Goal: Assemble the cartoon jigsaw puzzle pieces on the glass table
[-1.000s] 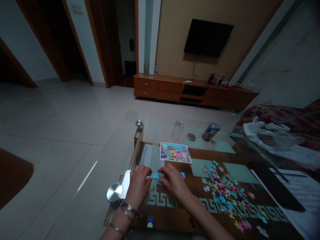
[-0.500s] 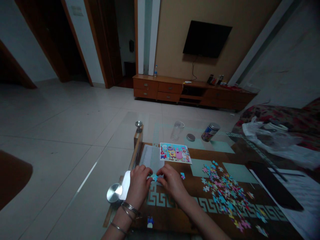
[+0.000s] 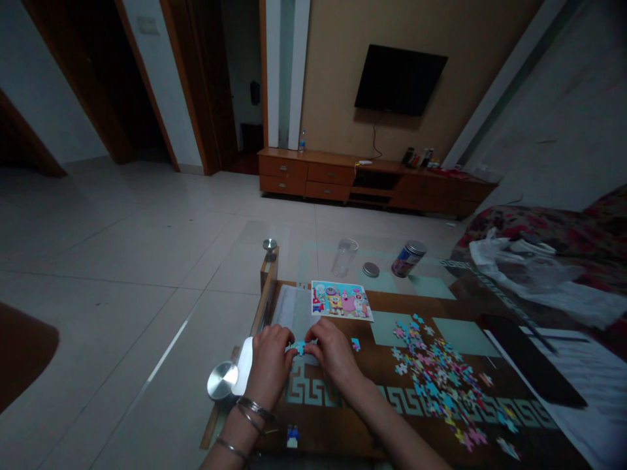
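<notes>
Between my two hands is a light-blue jigsaw puzzle piece (image 3: 300,348), possibly more than one joined; it is too small to tell. My left hand (image 3: 270,356) pinches its left side, and my right hand (image 3: 332,349) pinches its right side. Just right of my right hand lies a loose blue and pink puzzle piece (image 3: 355,344). A dark-blue and white piece (image 3: 292,436) rests near the table's front edge. Behind my hands lies the cartoon picture card (image 3: 341,301). To the right spreads a heap of mixed puzzle pieces (image 3: 443,375).
On the glass table stand a clear jar (image 3: 345,257) and a printed can (image 3: 408,259), with a round metal lid (image 3: 371,269) between them. At the right are a black phone-like slab (image 3: 531,359), printed papers (image 3: 595,391) and a plastic bag (image 3: 519,267). Metal knobs (image 3: 222,380) edge the left side.
The whole view has shifted slightly. Both hands still pinch at the same place over the table, with only a slight change of the fingers around the blue piece.
</notes>
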Demonstrator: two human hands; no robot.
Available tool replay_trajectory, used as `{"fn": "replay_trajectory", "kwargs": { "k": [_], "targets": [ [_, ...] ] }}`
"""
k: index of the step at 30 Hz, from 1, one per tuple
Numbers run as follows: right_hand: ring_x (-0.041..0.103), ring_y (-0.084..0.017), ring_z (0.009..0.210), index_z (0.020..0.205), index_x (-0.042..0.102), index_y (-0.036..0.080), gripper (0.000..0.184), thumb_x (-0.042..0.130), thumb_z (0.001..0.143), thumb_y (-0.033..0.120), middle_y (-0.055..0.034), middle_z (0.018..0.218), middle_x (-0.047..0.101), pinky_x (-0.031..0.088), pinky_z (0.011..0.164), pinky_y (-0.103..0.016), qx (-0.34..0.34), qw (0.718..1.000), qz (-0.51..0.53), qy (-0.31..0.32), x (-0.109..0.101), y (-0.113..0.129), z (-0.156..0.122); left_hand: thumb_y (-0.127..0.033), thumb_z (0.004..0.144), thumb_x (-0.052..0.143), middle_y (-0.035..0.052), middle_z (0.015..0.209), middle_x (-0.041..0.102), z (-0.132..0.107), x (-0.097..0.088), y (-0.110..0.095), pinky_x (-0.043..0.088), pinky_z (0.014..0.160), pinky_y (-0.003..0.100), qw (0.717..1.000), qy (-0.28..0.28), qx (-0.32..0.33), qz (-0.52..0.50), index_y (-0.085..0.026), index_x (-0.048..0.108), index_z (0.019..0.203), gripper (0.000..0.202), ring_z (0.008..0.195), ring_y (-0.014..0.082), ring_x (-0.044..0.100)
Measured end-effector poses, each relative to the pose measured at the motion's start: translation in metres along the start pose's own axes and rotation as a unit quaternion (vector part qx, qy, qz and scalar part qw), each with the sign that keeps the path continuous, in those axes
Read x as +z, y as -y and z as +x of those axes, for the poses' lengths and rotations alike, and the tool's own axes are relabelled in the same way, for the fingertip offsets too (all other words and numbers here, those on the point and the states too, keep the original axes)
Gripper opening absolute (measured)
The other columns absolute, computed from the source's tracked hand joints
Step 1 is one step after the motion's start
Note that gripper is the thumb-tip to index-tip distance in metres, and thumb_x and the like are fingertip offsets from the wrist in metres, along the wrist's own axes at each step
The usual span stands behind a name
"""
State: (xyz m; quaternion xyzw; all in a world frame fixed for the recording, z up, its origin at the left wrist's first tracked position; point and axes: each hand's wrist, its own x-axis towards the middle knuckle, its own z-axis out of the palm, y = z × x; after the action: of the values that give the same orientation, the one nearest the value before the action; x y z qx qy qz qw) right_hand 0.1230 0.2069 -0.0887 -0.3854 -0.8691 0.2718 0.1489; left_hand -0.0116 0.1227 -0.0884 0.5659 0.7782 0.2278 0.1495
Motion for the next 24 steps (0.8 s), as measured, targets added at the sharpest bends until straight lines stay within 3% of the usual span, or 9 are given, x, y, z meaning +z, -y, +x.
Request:
{"fn": "replay_trajectory", "kwargs": {
  "k": [24],
  "targets": [
    [0.058, -0.019, 0.088, 0.083, 0.066, 0.017, 0.012, 0.062, 0.08, 0.006, -0.0055, 0.09, 0.063, 0.042, 0.078, -0.028, 0.008, 1.0, -0.022, -0.008, 0.001, 0.006, -0.01, -0.012, 0.079, 0.056, 0.0032, 0.093, 0.063, 0.001, 0.002, -0.008, 0.031, 0.086, 0.035, 0.999, 0.005, -0.024, 0.029, -0.02, 0.062, 0.091, 0.016, 0.097, 0.0232, 0.053]
  ]
}}
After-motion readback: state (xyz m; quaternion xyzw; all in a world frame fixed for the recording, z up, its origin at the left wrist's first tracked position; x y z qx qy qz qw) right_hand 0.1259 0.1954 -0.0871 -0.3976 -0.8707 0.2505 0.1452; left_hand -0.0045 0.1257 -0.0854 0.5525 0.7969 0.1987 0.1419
